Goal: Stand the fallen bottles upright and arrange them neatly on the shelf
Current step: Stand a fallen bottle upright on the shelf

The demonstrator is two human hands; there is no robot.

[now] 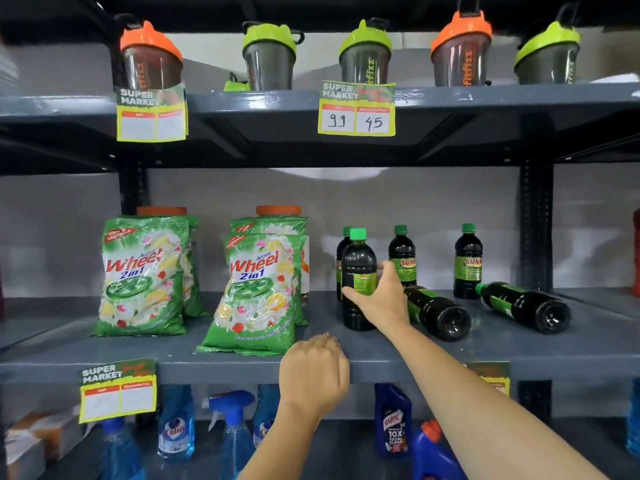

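From the head view, the right hand (pixel 379 295) wraps the label of an upright bottle (pixel 358 282) near the shelf (pixel 381 370) front, probably to set it in line. The left hand (pixel 313 370) curls over the shelf edge, holding nothing, likely as a brace. Two fallen bottles (pixel 438 315) (pixel 526 308) lie just right, the nearer beside the wrist and seemingly in the way. Detergent bags (pixel 258 289) crowd the left.
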